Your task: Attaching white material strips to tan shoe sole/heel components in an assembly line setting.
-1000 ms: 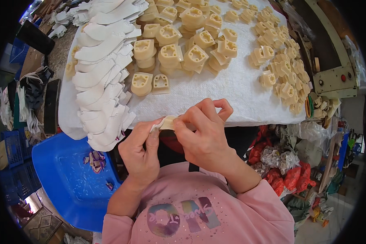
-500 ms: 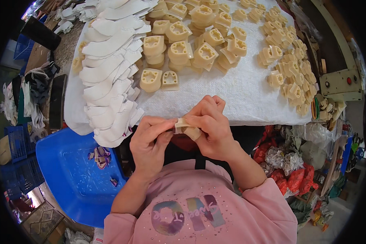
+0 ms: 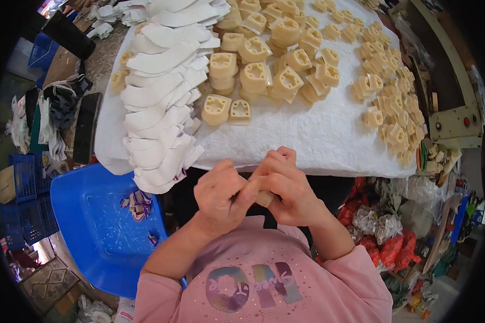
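Note:
Over my lap, at the table's near edge, my left hand (image 3: pixel 220 195) and my right hand (image 3: pixel 286 188) meet around one small cream shoe heel (image 3: pixel 264 198). Most of that heel is hidden by my fingers; only its lower part shows below my right fingers. Both hands are closed, thumbs drawn in close to each other. Beyond them, several cream heels (image 3: pixel 256 75) stand in stacks, hollow tops with round holes facing up. A lone low heel (image 3: pixel 240 112) sits closest to my hands. Left of the stacks lies a long overlapping row of white curved pieces (image 3: pixel 155 123).
More cream heels (image 3: pixel 396 102) are heaped along the right side of the white-covered table (image 3: pixel 328 145). A blue plastic tub (image 3: pixel 105 231) with purple-and-white scraps stands at lower left. A dark phone (image 3: pixel 87 129) lies left of the cloth. Red and clear bags (image 3: pixel 390 247) crowd the right.
My left hand has turned and curled in over the heel, covering the part that showed between my fingertips. Both hands sit slightly lower and further right in view. The table also appears shifted.

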`<control>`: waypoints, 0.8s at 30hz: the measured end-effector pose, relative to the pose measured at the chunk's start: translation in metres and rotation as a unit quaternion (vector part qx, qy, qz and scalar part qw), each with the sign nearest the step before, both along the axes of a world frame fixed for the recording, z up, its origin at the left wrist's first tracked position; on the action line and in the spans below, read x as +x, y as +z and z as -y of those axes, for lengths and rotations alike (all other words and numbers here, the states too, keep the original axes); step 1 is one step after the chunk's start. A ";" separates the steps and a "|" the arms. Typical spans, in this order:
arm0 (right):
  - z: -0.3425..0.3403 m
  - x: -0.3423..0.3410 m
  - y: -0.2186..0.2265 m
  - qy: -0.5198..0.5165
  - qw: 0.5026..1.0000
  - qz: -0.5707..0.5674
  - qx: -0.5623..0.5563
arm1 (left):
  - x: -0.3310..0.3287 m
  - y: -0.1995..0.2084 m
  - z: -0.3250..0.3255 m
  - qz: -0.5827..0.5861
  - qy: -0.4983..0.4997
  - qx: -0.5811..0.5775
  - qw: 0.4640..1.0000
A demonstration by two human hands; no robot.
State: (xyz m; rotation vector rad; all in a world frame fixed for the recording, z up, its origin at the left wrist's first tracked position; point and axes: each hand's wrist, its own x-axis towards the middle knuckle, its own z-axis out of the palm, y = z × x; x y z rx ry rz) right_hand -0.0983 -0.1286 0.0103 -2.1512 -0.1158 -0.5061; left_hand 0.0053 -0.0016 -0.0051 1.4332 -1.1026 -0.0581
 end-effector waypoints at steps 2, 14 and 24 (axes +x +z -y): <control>0.002 -0.001 0.001 -0.012 1.000 0.021 0.002 | -0.002 0.003 -0.004 0.016 0.010 0.010 1.000; -0.011 -0.008 0.000 -0.135 0.973 -0.014 0.187 | 0.019 0.004 -0.020 0.013 0.090 -0.051 0.995; -0.031 -0.021 -0.011 -0.084 0.792 0.021 0.604 | 0.000 0.009 -0.013 -0.003 -0.064 -0.074 0.995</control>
